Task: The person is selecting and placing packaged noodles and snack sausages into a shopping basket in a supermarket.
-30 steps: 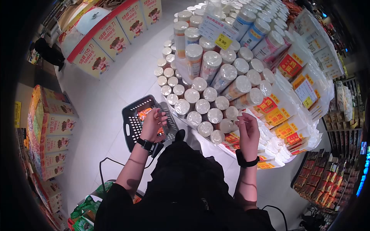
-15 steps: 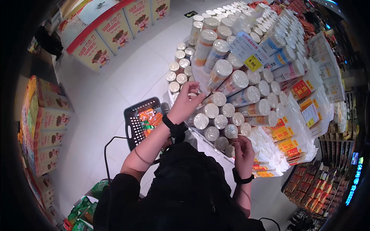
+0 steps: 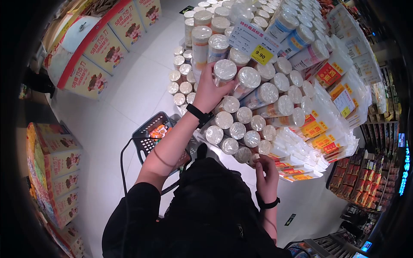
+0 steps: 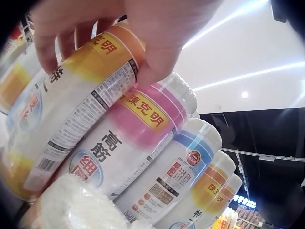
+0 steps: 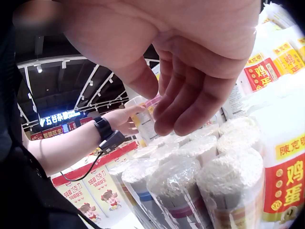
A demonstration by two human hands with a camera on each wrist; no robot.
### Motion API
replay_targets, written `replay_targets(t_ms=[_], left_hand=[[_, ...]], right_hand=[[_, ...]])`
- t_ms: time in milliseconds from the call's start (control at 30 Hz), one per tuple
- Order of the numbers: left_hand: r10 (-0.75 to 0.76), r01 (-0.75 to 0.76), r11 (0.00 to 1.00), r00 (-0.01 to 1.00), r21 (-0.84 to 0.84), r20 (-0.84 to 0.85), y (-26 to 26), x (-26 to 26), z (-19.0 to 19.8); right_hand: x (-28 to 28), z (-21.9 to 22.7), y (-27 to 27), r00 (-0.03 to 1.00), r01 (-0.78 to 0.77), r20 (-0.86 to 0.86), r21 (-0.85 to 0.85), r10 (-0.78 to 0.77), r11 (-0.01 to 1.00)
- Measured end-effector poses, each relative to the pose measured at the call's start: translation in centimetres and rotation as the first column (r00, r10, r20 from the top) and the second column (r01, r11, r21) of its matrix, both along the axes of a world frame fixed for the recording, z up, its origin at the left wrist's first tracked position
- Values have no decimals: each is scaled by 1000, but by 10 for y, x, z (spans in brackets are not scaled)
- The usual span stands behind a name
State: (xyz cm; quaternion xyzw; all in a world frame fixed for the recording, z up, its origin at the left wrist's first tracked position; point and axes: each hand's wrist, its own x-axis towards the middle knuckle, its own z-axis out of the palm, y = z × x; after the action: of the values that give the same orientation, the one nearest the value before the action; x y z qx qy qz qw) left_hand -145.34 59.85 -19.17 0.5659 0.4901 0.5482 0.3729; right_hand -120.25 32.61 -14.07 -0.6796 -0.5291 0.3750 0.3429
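My left hand [image 3: 208, 93] grips the top end of a round pack of dried noodles [image 3: 225, 70] in the stacked display. In the left wrist view this noodle pack [image 4: 66, 109] has a white and yellow-orange label, with the thumb on one side and the fingers on the other. A pink-labelled noodle pack [image 4: 138, 121] leans right beside it. Low at the display's near edge is my right hand [image 3: 267, 179], its fingers loosely curled and holding nothing. Over several upright noodle packs [image 5: 176, 179] the same right hand [image 5: 195, 62] hovers in the right wrist view.
A dark shopping basket [image 3: 144, 146] with orange packets stands on the floor to the left. The price sign [image 3: 251, 41] rises among the packs. Flat bagged noodles [image 3: 316, 124] slope down on the right. Printed cartons [image 3: 109, 56] line the far left.
My left hand has swung from above the basket up and right to the display and taken hold of a noodle pack. The right hand has drawn lower, toward the body.
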Motion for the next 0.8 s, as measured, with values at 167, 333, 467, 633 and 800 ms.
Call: replay_targets(t_ms=[167, 333, 467, 633, 800], left_hand=[[26, -17, 996, 994, -82, 107, -14, -9, -5], [145, -146, 989, 976, -8, 165, -21, -4, -8], [288, -296, 955, 930, -1, 229, -31, -10, -15], [299, -318, 946, 933, 68, 200, -61, -35, 53], [-45, -52, 987, 814, 150, 580, -104, -68, 108]], right_hand=[[3, -6, -5, 999, 52, -12, 26, -52, 998], [0, -9, -2, 999, 22, -31, 36, -21, 999], [0, -13, 2, 999, -36, -24, 27, 37, 999], [2, -7, 7, 995, -101, 12, 30, 101, 994], [-1, 0, 18, 978, -166, -128, -19, 162, 986]])
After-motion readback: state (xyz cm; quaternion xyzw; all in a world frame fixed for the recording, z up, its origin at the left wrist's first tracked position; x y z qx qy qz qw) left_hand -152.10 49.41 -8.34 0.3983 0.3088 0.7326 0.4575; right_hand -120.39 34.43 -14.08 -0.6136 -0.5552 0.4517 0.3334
